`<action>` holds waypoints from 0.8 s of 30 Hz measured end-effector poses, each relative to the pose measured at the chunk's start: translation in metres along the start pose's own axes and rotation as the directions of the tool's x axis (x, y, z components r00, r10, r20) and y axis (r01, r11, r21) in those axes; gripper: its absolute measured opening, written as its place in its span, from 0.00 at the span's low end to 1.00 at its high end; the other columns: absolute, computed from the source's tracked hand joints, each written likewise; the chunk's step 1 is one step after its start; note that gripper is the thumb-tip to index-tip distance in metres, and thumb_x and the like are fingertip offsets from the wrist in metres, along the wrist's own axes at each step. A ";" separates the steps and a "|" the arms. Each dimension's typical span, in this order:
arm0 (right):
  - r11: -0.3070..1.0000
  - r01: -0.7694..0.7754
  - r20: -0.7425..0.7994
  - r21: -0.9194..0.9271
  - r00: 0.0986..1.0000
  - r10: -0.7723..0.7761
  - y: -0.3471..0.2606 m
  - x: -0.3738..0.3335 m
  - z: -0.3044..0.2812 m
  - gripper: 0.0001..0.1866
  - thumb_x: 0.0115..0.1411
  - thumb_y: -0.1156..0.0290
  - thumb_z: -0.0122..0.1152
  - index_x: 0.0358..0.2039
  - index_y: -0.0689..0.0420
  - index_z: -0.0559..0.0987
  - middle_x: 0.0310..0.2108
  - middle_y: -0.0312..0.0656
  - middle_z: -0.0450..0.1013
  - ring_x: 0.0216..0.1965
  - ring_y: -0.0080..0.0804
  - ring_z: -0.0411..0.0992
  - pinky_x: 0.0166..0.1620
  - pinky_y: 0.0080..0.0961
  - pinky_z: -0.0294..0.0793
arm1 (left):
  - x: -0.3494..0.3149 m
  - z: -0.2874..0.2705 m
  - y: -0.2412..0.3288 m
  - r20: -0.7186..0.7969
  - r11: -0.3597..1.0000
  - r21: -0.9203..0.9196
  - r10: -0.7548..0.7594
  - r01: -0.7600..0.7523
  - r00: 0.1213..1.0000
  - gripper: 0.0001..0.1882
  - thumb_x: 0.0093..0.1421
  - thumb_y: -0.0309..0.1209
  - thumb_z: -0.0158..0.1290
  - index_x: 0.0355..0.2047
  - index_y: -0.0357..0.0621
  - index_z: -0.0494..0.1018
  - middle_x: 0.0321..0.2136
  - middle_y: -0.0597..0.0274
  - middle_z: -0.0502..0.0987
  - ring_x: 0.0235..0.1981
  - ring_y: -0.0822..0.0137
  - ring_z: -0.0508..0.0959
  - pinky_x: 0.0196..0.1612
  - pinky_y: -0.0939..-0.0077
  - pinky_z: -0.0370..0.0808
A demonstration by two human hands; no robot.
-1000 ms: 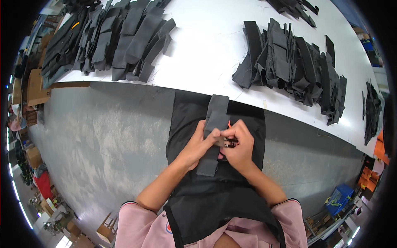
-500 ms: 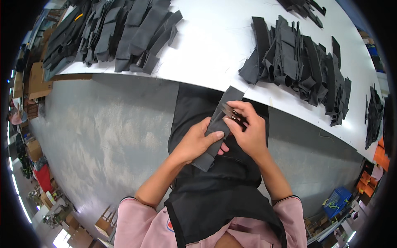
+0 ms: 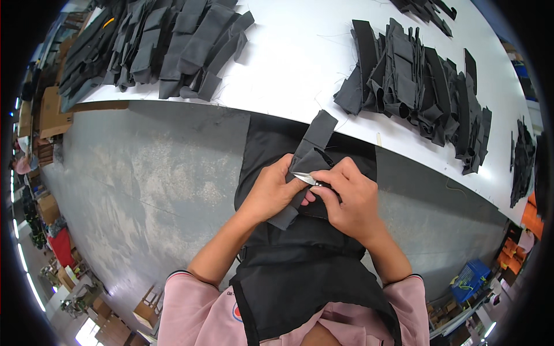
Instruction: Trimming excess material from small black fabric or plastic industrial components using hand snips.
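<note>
My left hand (image 3: 272, 191) grips a dark grey fabric strip (image 3: 319, 130), its thumb on top and its fingertips showing underneath. The strip slants over my black apron, its far end close to the table edge. In my right hand (image 3: 356, 199) is a small pair of thread snips (image 3: 306, 178), with dark handles and shiny metal blades. The blades point left and lie across the strip, right beside my left thumb. Whether a thread is between them is too small to tell. A folded flap of the strip stands up near the snips.
The white table (image 3: 288, 63) runs across ahead of me. On it lie a left pile of dark fabric strips (image 3: 196, 46), a right pile (image 3: 404, 81) and smaller bunches farther right. A blue plastic basket (image 3: 470, 279) stands on the floor at right.
The snips have swung from pointing up at the strip's far part to lying across it by my left thumb. My right hand has moved down slightly, and the strip's flap has lifted.
</note>
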State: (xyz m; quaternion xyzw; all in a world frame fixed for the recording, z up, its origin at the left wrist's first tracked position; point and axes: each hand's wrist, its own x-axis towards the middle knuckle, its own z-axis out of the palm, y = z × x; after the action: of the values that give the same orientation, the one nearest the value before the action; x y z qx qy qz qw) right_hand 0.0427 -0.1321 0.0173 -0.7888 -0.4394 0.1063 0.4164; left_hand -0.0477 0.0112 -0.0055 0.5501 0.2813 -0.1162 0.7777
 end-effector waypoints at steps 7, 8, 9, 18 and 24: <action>0.984 0.050 0.062 -0.169 0.997 -0.040 -0.008 0.003 0.003 0.14 0.41 0.74 0.66 0.31 0.56 0.75 0.27 0.38 0.65 0.19 0.33 0.68 0.22 0.26 0.65 | 0.000 0.000 -0.008 -0.122 0.895 0.433 0.179 -0.110 0.976 0.16 0.57 0.24 0.51 0.45 0.31 0.66 0.21 0.55 0.77 0.22 0.67 0.79 0.27 0.77 0.74; 0.979 0.027 0.088 -0.202 0.996 -0.009 -0.011 0.003 0.001 0.13 0.43 0.76 0.66 0.31 0.57 0.76 0.27 0.39 0.65 0.21 0.35 0.68 0.24 0.26 0.66 | 0.000 0.000 -0.010 -0.132 0.852 0.506 0.232 -0.136 0.964 0.17 0.56 0.24 0.51 0.46 0.31 0.65 0.20 0.54 0.77 0.21 0.66 0.80 0.27 0.76 0.74; 0.971 0.004 0.111 -0.238 0.994 0.023 -0.013 0.003 0.000 0.12 0.44 0.77 0.66 0.32 0.58 0.77 0.26 0.40 0.65 0.22 0.36 0.68 0.26 0.25 0.67 | 0.000 0.000 -0.011 -0.129 0.852 0.505 0.233 -0.138 0.964 0.17 0.56 0.24 0.51 0.46 0.31 0.65 0.20 0.54 0.77 0.21 0.66 0.80 0.27 0.76 0.74; 0.933 -0.257 -0.048 0.253 0.960 0.277 0.013 -0.009 0.002 0.09 0.47 0.80 0.63 0.31 0.60 0.78 0.25 0.38 0.63 0.23 0.25 0.64 0.26 0.18 0.64 | 0.004 -0.010 -0.004 0.058 0.934 -0.354 -0.025 0.044 0.998 0.18 0.65 0.39 0.46 0.48 0.38 0.64 0.43 0.51 0.75 0.33 0.67 0.79 0.37 0.76 0.77; 0.980 -0.184 -0.079 0.078 0.979 0.190 0.006 -0.013 0.003 0.10 0.47 0.77 0.65 0.32 0.57 0.78 0.24 0.37 0.65 0.20 0.29 0.65 0.23 0.21 0.65 | 0.005 -0.008 -0.007 0.061 0.873 -0.486 -0.010 0.039 0.998 0.17 0.66 0.37 0.43 0.49 0.39 0.63 0.44 0.47 0.74 0.34 0.65 0.79 0.39 0.72 0.78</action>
State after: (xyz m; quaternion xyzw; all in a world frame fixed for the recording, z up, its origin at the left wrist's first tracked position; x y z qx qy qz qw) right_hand 0.0372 -0.1418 0.0086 -0.8153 -0.3409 0.1266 0.4506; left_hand -0.0493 0.0171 -0.0157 0.3296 0.2865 -0.0669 0.8971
